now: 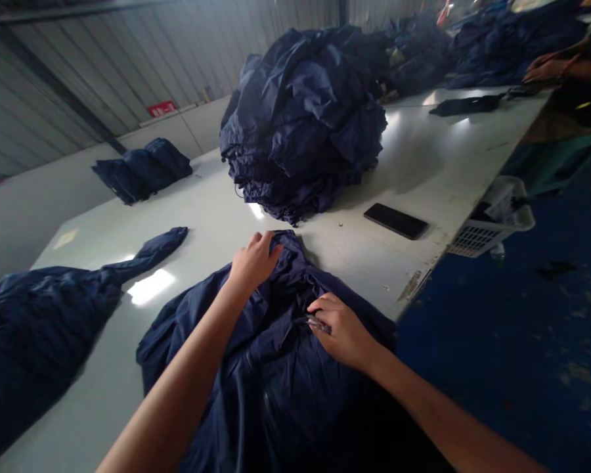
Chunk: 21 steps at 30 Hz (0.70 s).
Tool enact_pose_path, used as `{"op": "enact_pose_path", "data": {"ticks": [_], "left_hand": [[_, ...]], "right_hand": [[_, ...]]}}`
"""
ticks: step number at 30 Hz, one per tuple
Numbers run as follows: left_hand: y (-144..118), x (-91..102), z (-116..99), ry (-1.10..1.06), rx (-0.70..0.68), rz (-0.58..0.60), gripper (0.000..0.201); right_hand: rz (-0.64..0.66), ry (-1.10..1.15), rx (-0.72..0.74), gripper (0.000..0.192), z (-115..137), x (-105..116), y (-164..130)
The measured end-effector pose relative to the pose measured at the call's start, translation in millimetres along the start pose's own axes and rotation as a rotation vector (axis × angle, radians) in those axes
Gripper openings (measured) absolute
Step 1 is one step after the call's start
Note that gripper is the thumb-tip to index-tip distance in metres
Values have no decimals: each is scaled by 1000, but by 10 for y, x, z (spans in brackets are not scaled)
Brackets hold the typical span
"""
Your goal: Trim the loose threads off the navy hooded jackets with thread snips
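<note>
Looking down from the head camera, a long white worktable (pixel 423 164) runs away to the upper right. A dark navy garment (pixel 276 368) lies crumpled on its near edge, directly in front of the person. The left hand (pixel 253 261) rests at the far end of this garment, fingers curled and pinching a fold of the cloth. The right hand (pixel 342 328) sits nearer, on the garment's middle, fingers bent around a small metallic tool (pixel 319 323); what kind of tool it is cannot be told. Beyond the hands, a tall heap of navy garments (pixel 303 118) stands mid-table. A black phone (pixel 395 220) lies flat just right of the heap, well apart from the hands. Another navy garment (pixel 44 309) sprawls at the left, and a small folded stack (pixel 142 167) sits far left. A white plastic basket (pixel 492 220) hangs off the table's right edge. A co-worker's hand (pixel 546 69) rests at the far right corner.
</note>
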<state>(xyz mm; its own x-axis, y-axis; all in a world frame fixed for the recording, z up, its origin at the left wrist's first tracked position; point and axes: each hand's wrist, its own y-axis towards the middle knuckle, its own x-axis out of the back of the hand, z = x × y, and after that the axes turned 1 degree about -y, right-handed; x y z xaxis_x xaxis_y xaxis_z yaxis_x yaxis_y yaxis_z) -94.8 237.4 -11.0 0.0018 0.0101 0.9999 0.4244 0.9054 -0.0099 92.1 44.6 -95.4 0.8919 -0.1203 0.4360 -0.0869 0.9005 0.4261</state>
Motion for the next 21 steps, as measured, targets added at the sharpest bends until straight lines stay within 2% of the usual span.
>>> {"op": "enact_pose_path", "data": {"ticks": [2,4,10,16,19,21], "left_hand": [[277,-122,-95,-61,-36,5,46],[418,-227,-94,-113,-59,23,45],[453,-369,45,-232,-47,-23,42],[727,-381,-174,-393,47,-135,37],[556,-273,-171,-514,41,-196,36],[225,-173,-58,-611,48,-252,32]], "right_hand": [[2,-5,-3,23,-4,3,-7],[-5,-6,-13,27,2,21,-14],[-19,10,-24,30,11,42,-4],[-30,19,-23,30,19,41,3],[-61,30,-16,32,96,100,-12],[-78,49,-6,33,184,150,-31]]}}
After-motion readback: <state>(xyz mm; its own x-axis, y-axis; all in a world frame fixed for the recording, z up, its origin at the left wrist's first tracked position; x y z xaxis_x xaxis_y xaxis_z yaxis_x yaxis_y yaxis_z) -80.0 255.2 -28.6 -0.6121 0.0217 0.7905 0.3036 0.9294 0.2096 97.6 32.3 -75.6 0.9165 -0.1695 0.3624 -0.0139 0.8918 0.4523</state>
